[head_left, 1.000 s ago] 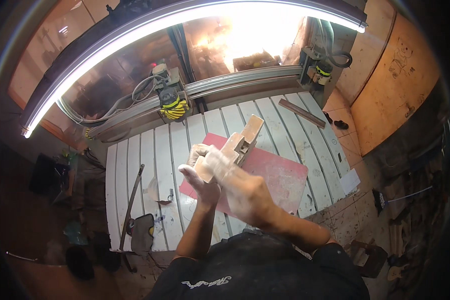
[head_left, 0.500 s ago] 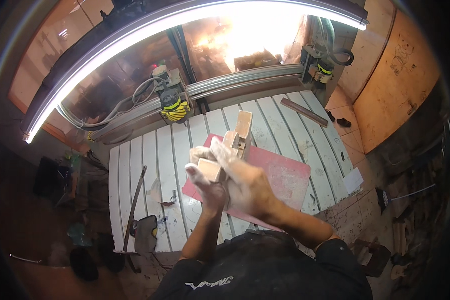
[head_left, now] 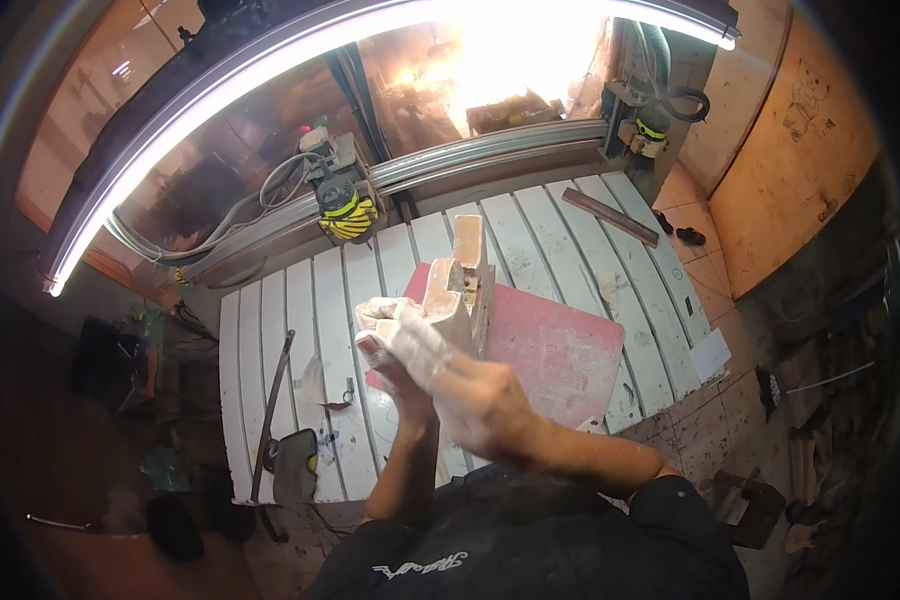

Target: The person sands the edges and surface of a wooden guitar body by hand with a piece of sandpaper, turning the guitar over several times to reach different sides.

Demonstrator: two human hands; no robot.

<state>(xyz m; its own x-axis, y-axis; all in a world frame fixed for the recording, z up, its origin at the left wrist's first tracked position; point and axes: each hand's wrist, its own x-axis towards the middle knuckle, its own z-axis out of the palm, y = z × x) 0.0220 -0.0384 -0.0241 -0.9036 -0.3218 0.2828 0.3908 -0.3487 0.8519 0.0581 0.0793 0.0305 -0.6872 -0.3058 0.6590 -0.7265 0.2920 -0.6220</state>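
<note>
- Head view: the stepped wooden block (head_left: 444, 287) is over the pink board (head_left: 562, 345) on the white slatted tabletop (head_left: 328, 290).
- It lies ahead of both hands, its long axis running away toward the tabletop's back edge.
- The left hand (head_left: 400, 382) has its grip closed around the near end.
- The right hand (head_left: 478, 398) lies across that end; whether its grip is closed, I cannot tell.

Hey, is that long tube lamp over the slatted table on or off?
On. The tube lamp glows bright white along its visible length.
</note>
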